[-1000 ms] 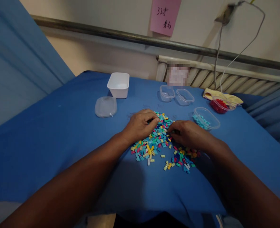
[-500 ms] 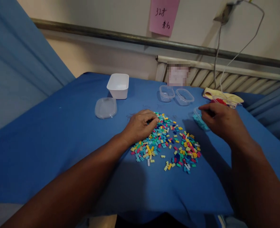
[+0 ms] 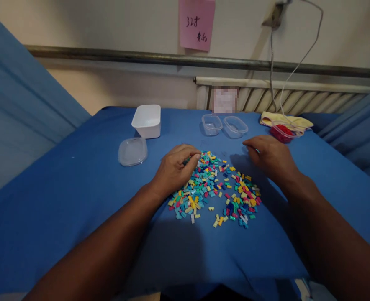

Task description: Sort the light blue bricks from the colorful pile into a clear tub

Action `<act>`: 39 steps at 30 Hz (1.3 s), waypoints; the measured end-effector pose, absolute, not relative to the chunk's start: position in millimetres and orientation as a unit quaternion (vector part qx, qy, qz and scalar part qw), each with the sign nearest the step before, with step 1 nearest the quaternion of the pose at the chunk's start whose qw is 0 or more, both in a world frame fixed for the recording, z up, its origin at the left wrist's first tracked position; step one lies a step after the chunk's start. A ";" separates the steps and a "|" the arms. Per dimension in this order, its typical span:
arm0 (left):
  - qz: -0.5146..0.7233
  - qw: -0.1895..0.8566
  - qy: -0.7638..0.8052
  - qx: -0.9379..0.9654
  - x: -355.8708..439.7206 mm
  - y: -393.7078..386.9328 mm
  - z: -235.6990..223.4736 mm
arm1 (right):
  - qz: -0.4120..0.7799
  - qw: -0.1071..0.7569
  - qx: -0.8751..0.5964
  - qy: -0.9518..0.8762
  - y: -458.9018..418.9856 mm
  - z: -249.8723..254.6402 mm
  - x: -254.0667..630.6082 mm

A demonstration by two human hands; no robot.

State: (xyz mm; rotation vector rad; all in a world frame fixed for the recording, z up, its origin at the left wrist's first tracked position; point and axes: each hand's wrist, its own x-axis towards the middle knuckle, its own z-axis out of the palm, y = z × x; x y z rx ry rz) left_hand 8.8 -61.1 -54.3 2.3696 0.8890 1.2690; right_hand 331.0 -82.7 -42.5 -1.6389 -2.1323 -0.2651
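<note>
A heap of small coloured bricks (image 3: 218,188) lies on the blue cloth (image 3: 78,192) in front of me. My left hand (image 3: 174,169) rests on the heap's left edge, fingers curled down into the bricks; what they pinch is hidden. My right hand (image 3: 271,156) hovers to the right of the heap, fingers bent and close together, pointing left. It covers the clear tub of teal bricks, of which only a speck shows. Whether the right hand holds anything I cannot see.
A white tub (image 3: 147,120) and a clear lid (image 3: 132,151) sit at the back left. Two clear tubs (image 3: 211,124) (image 3: 235,126) stand behind the heap. A tub of red bricks (image 3: 282,131) lies by a yellow cloth (image 3: 285,120). A cable (image 3: 277,88) hangs over the radiator (image 3: 313,100).
My right hand left the heap, went right and back to the teal-brick tub, and now sits lower and a little left. The left hand stayed on the heap. The view has tilted down.
</note>
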 end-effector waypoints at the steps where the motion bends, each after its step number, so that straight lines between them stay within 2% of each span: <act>1: 0.450 0.152 0.313 0.823 9.2 -61.9 -52.8 | -0.073 0.225 -0.580 -0.779 -81.5 -43.4 319.0; 4: 0.481 0.140 0.336 0.798 9.9 -65.0 -48.5 | 0.010 0.169 -0.578 -0.798 -77.1 -46.6 282.9; 7: 0.501 0.132 0.354 0.779 9.5 -67.6 -46.7 | 0.043 0.129 -0.589 -0.797 -72.3 -50.5 260.4; 20: 0.481 0.121 0.330 0.803 6.4 -68.8 -47.1 | 0.097 0.095 -0.581 -0.803 -69.7 -48.9 260.5; 26: 0.495 0.122 0.354 0.784 5.5 -75.2 -40.4 | 0.105 0.131 -0.564 -0.809 -73.5 -45.9 261.5; 30: 0.508 0.136 0.375 0.763 5.7 -86.1 -30.4 | 0.132 0.244 -0.569 -0.774 -74.3 -42.6 274.0; 32: 0.516 0.104 0.365 0.768 4.5 -90.0 -26.3 | 0.109 0.291 -0.580 -0.753 -75.1 -39.9 288.5; 34: 0.513 0.082 0.349 0.780 3.5 -90.9 -24.4 | 0.052 0.302 -0.609 -0.731 -76.3 -37.5 309.5; 39: 0.489 0.084 0.300 0.815 7.9 -88.4 -19.0 | -0.091 0.241 -0.691 -0.675 -78.3 -42.1 369.1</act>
